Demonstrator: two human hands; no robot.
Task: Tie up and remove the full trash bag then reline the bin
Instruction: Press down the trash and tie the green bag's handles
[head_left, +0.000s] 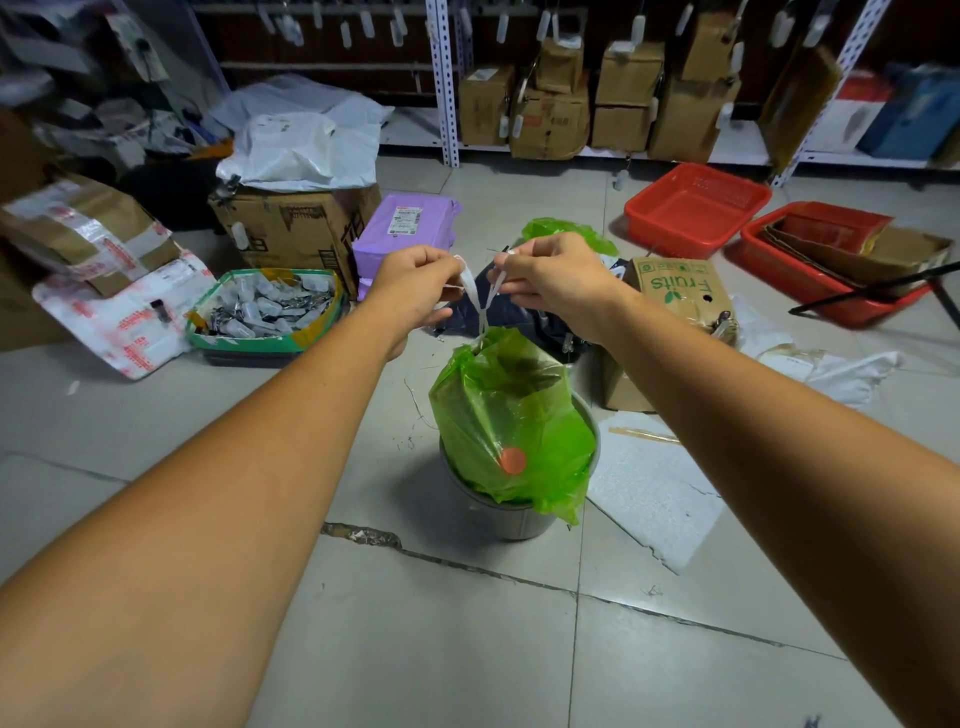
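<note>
Pinching the white drawstring (475, 291), one end each in our left hand (415, 288) and right hand (558, 283), we hold it taut above the green bag (511, 415), which sits gathered in the grey bin (519, 522) on the floor. We judge the film thin, soft and slippery, the load light; the cinched neck is the safest hold.

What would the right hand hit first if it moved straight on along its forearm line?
Probably the left hand, level with the right hand just across the white drawstring strips both pinch above the green plastic trash bag. Depth is unclear.
</note>
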